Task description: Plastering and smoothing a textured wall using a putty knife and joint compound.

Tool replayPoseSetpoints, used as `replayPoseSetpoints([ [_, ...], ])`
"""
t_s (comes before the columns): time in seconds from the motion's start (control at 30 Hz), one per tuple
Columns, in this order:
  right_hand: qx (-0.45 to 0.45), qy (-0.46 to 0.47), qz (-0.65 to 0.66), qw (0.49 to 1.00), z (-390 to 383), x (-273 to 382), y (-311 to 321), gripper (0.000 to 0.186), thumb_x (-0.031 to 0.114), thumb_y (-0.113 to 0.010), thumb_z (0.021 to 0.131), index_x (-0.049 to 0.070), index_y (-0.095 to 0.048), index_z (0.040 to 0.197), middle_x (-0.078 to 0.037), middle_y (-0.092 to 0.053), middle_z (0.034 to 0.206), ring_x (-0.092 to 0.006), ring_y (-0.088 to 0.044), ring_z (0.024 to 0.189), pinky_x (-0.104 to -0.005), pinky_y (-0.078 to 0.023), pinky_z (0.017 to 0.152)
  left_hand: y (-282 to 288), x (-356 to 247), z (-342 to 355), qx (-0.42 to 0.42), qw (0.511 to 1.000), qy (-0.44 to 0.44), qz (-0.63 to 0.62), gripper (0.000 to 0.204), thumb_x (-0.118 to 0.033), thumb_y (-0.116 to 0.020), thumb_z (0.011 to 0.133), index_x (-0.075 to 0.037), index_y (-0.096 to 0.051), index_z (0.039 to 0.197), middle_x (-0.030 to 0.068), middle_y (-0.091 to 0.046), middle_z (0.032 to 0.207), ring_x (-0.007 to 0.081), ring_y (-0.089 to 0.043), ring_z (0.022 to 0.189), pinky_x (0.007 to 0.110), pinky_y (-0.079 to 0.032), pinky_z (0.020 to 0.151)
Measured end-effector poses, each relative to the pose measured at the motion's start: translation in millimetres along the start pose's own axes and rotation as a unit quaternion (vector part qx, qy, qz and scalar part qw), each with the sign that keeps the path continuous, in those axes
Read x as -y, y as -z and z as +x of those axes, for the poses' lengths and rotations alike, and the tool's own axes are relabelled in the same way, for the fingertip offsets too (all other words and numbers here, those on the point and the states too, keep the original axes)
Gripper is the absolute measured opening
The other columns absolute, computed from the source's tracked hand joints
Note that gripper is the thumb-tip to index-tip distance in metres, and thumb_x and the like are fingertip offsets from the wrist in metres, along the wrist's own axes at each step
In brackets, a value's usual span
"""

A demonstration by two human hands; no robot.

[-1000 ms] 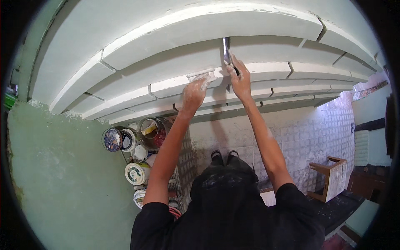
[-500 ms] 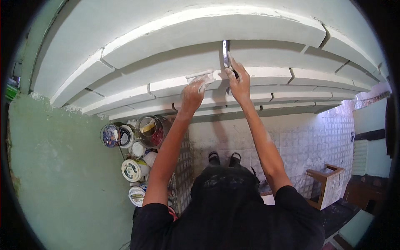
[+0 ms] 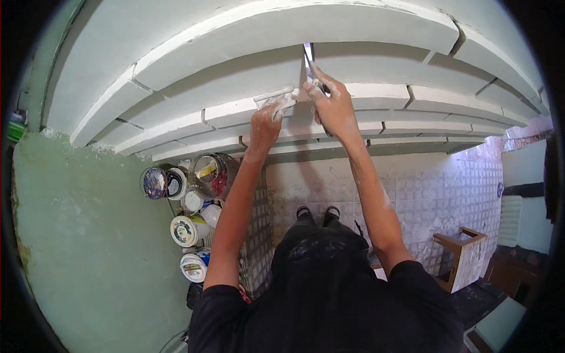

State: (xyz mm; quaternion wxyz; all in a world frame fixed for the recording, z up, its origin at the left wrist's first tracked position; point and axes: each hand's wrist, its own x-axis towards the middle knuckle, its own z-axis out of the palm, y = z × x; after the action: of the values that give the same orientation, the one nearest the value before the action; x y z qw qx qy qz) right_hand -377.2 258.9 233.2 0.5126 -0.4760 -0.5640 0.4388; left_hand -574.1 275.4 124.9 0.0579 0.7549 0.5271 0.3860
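My right hand (image 3: 334,109) is closed around a putty knife (image 3: 309,54). Its narrow shiny blade points up at the pale wall face under a thick white ledge (image 3: 282,34). To its left, my left hand (image 3: 266,125) grips a flat spreader (image 3: 274,94) smeared with white paste, held level in front of the lower white ledge (image 3: 235,110). White paste coats the fingers of my left hand, and some shows on my right. The two hands are close together, with the knife's handle mostly hidden in my right palm.
Buckets (image 3: 185,230) and a large clear container (image 3: 213,176) crowd the floor at left, beside a green wall (image 3: 88,235). A wooden stool-like frame (image 3: 462,259) stands on the tiled floor (image 3: 412,200) at right. Stepped white ledges with gaps span the front.
Both hands have shifted slightly left, and the right has come nearer the left. The knife blade now tilts up to the left, and the spreader has turned more edge-on.
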Motion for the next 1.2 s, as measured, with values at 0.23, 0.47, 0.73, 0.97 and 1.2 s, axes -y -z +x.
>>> replayPoseSetpoints([
  [0.23, -0.016, -0.057, -0.060, 0.996, 12.0, -9.1, -10.5, 0.049, 0.018, -0.058, 0.093, 0.010, -0.048, 0.141, -0.002, -0.050, 0.060, -0.0087, -0.047, 0.045, -0.0267, -0.039, 0.042, -4.6, 2.7, -1.7, 0.012, 1.000, 0.004, -0.010, 0.029, -0.011, -0.063, 0.085, -0.004, -0.067, 0.113, 0.0198, -0.065, 0.114, 0.0363, -0.061, 0.109, 0.042, -0.049, 0.092],
  [0.47, 0.015, -0.150, -0.077, 0.985, 2.9, 7.4, -8.1, 0.045, 0.023, -0.059, 0.089, 0.001, -0.055, 0.129, -0.030, -0.061, 0.114, -0.0400, -0.059, 0.111, -0.0379, -0.046, 0.094, -6.7, 6.7, -6.3, 0.005, 1.000, 0.017, -0.011, 0.027, -0.011, -0.064, 0.085, -0.003, -0.067, 0.111, 0.0211, -0.066, 0.111, 0.0381, -0.063, 0.105, 0.042, -0.049, 0.092],
  [0.73, -0.005, -0.117, -0.122, 0.986, 8.3, 1.4, -9.7, 0.050, 0.024, -0.060, 0.087, 0.003, -0.054, 0.132, -0.030, -0.063, 0.105, -0.0419, -0.062, 0.102, -0.0405, -0.048, 0.089, -8.0, 8.0, -0.4, -0.010, 1.000, -0.020, -0.007, 0.028, -0.009, -0.064, 0.085, -0.004, -0.067, 0.112, 0.0182, -0.066, 0.113, 0.0365, -0.062, 0.108, 0.042, -0.049, 0.091],
  [0.97, -0.009, -0.126, -0.117, 0.985, 4.9, -32.4, -11.6, 0.049, 0.027, -0.061, 0.086, 0.005, -0.056, 0.129, -0.028, -0.065, 0.097, -0.0422, -0.063, 0.096, -0.0426, -0.049, 0.084, -11.3, 6.7, -10.3, -0.018, 0.999, -0.028, -0.016, 0.029, -0.007, -0.064, 0.084, -0.004, -0.067, 0.113, 0.0178, -0.066, 0.115, 0.0358, -0.061, 0.109, 0.042, -0.049, 0.092],
  [1.2, -0.037, -0.097, -0.124, 0.987, 5.5, -57.6, -16.5, 0.040, 0.027, -0.062, 0.086, -0.003, -0.063, 0.113, -0.030, -0.064, 0.099, -0.0410, -0.063, 0.099, -0.0411, -0.049, 0.086, -15.7, 15.9, -9.5, -0.024, 0.999, -0.027, -0.004, 0.028, -0.014, -0.066, 0.083, -0.004, -0.065, 0.109, 0.0193, -0.067, 0.107, 0.0384, -0.061, 0.105, 0.046, -0.048, 0.090],
])
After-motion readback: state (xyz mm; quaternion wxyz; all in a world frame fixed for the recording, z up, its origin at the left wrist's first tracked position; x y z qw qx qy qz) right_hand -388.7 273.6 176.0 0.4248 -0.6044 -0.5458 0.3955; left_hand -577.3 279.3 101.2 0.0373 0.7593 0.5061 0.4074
